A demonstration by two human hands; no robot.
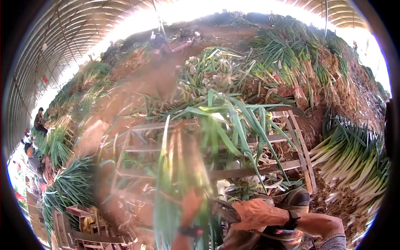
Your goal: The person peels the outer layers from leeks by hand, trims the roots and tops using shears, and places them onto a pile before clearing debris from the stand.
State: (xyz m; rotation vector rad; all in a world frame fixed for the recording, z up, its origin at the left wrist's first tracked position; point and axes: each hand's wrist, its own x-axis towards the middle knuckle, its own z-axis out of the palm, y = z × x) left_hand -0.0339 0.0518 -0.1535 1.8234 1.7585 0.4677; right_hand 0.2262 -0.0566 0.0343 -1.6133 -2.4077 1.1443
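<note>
My left hand, smeared by blur, lies across a bunch of long green onions. Its fingers are too blurred to read. The bunch stretches away from me, leaves toward my body and a brownish end farther off. My right hand, with a dark watch on the wrist, is in front of my lap, close beside the left. Its fingers are curled closed, knuckles up, near a dark band-like thing; what they grip is hidden. More green onion leaves drape over a slatted wooden rack ahead.
Trimmed leaf scraps lie under the rack. Green onions with roots are laid out at my right, and bundled piles stand behind. Another pile and a small wooden stool are at left. Other people sit at far left.
</note>
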